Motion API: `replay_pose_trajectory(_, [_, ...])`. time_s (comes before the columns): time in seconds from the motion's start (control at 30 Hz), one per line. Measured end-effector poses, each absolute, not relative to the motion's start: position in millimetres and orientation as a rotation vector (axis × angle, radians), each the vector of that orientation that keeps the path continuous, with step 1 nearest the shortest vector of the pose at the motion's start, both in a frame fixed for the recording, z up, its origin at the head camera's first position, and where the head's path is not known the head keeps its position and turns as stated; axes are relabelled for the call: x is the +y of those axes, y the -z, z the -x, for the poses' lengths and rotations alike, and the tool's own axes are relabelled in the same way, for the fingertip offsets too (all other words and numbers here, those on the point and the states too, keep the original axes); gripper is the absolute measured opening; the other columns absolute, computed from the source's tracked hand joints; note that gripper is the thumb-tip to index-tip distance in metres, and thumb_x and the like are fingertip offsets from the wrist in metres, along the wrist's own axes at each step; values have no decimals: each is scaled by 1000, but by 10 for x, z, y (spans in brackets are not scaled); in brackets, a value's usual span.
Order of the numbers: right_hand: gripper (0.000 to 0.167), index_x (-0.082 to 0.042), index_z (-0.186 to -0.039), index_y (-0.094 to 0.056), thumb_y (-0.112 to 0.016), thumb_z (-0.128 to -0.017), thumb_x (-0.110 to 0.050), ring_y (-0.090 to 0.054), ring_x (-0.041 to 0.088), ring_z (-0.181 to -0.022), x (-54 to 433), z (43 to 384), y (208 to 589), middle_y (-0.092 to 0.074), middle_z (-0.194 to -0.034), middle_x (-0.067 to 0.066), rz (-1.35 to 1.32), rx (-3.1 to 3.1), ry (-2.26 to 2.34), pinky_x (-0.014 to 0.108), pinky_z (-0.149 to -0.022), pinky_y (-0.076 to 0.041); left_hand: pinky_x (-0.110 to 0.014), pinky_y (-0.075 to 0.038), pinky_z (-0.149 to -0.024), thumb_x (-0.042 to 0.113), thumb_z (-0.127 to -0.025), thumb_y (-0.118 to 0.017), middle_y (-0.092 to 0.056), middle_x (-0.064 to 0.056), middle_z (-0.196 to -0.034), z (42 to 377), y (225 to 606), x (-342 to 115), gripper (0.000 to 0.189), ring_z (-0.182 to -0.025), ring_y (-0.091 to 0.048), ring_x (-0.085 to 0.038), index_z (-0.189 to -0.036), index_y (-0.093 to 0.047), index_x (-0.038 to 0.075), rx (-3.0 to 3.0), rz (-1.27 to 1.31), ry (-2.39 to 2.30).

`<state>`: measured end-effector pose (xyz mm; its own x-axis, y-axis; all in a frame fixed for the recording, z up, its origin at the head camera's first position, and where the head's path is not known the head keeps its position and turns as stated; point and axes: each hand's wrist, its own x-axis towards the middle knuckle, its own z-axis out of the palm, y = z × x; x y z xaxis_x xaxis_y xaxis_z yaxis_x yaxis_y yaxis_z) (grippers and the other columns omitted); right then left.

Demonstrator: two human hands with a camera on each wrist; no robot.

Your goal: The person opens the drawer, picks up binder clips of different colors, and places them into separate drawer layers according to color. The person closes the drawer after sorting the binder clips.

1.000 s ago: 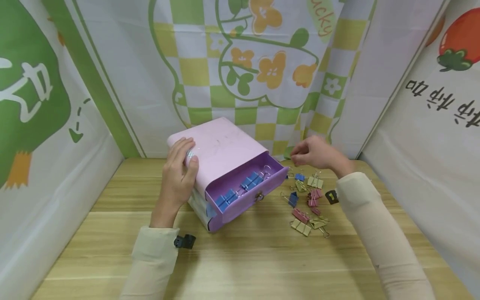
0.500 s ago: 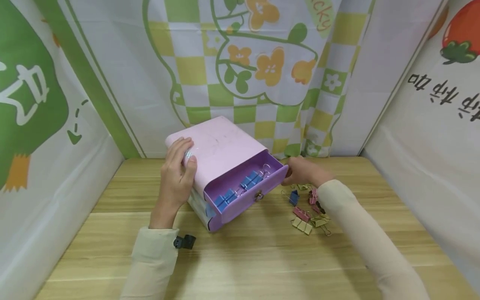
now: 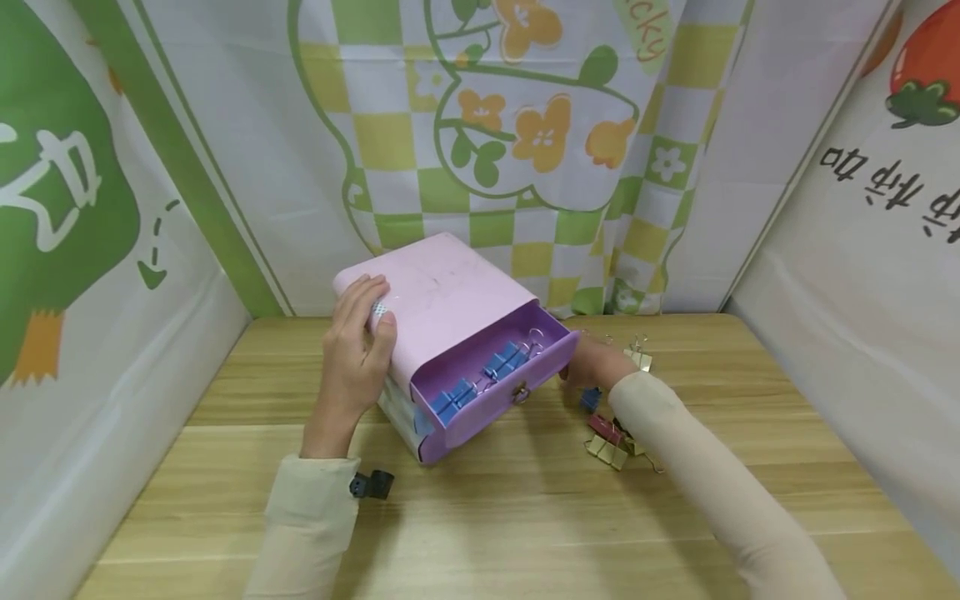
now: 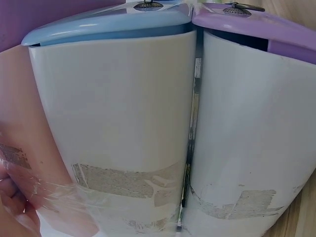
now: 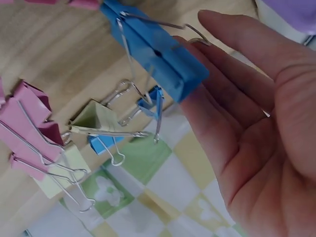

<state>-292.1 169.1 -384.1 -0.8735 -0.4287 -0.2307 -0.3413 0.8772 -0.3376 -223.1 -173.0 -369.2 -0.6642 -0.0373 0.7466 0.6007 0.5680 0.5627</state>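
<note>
A small drawer cabinet with a pink top stands at an angle on the table. Its purple drawer is pulled out, with several blue binder clips inside. My left hand rests on the cabinet's left top edge, fingers extended. Partly hidden behind the drawer front, my right hand is low over the loose clips. In the right wrist view, its thumb and fingers are spread apart around the wire handle of a blue binder clip, fingertips right at the handle.
Pink binder clips, a yellow-green clip and a red one lie right of the cabinet. Lower drawers with blue and purple fronts show in the left wrist view. A patterned curtain hangs behind.
My right hand has come down from above the back of the clips to the clips beside the drawer front. My left hand stays on the cabinet.
</note>
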Motion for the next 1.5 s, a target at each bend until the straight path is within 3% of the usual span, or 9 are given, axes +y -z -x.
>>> replay_pose_trajectory(0.17, [22,-7,-77,-54,-64,-82,12,-52,14,-65,1703,2919,3897,-53,-74,1,598,2737,384,22,-58,-47,-52,-33,-132,29,-101,-49,-58,-12,-155,2239,3680,-1727,51,-154,-43,-29,-142,-63,3,-2062,455,1100])
replay_pose_trajectory(0.4, [17,-2,-81,-62,-68,-76,13,-53,14,-66,1728,2921,3937,-57,-74,0,591,2730,416,22,-59,-47,-53,-33,-131,30,-101,-49,-58,-12,-155,2235,3678,-1728,51,-154,-43,-29,-142,-63,2,-2066,454,1099])
replay_pose_trajectory(0.63, [25,-9,-73,-54,-68,-77,11,-48,11,-62,1745,2932,3841,-51,-69,-3,639,2724,456,21,-58,-43,-54,-33,-131,30,-101,-49,-58,-12,-155,2224,3680,-1732,51,-155,-42,-29,-142,-62,3,-2072,447,1112])
replay_pose_trajectory(0.83, [18,-5,-75,-59,-67,-75,10,-53,12,-57,1816,2968,3768,-60,-65,2,672,2721,565,22,-54,-47,-52,-32,-132,30,-101,-49,-58,-12,-155,2227,3681,-1739,51,-155,-42,-29,-142,-62,3,-2068,449,1113])
replay_pose_trajectory(0.93, [15,0,-86,-66,-66,-78,12,-62,15,-61,1879,2989,3795,-68,-70,9,677,2677,654,28,-59,-59,-52,-32,-132,30,-101,-49,-58,-12,-155,2225,3678,-1740,51,-155,-42,-28,-142,-62,2,-2070,447,1111])
replay_pose_trajectory(1.07, [10,6,-98,-72,-67,-89,9,-75,24,-72,1984,2998,3845,-76,-82,15,616,2589,728,40,-75,-69,-52,-33,-132,30,-101,-49,-58,-12,-155,2218,3670,-1738,51,-155,-42,-29,-142,-62,3,-2080,441,1104])
replay_pose_trajectory(1.27, [17,6,-103,-77,-62,-102,-3,-80,25,-86,2133,2986,3931,-81,-94,16,511,2441,800,38,-86,-68,-53,-33,-131,30,-101,-49,-58,-12,-155,2209,3666,-1732,52,-154,-43,-29,-142,-62,2,-2091,436,1097])
replay_pose_trajectory(1.5, [22,11,-111,-74,-59,-104,-2,-79,18,-85,2210,2968,4012,-80,-97,19,438,2291,1019,42,-92,-67,-53,-33,-131,30,-101,-49,-58,-13,-154,2219,3673,-1734,51,-154,-43,-30,-141,-62,1,-2073,447,1104])
